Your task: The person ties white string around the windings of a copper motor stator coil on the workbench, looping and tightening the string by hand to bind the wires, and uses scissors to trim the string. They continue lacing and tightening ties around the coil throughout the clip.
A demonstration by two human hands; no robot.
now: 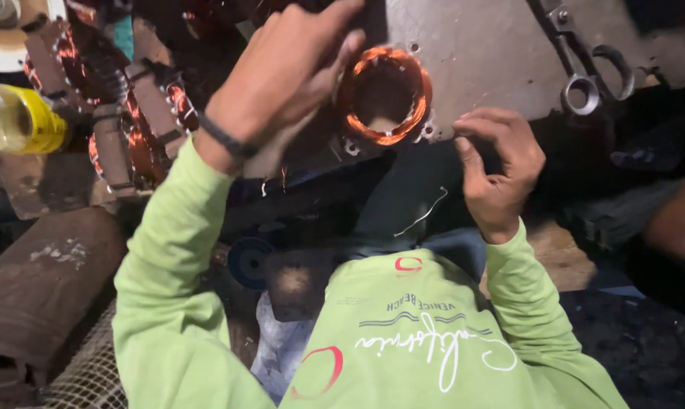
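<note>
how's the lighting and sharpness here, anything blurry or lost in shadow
Head view: light falls on the orange copper wire coil and grey metal plate; left hand slightly motion-blurred, right hand sharper; the lower right corner sinks into deep shadow.

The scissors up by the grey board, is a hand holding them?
No, the scissors lie alone on the grey board, while the left hand touches the copper coil and the right hand is below.

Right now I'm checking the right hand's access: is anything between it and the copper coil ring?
Nothing visible. The right hand sits just right of the copper coil ring, with only bare grey metal plate between them. The left hand rests against the ring's opposite side. The scissors lie further right, out of the way.
</note>
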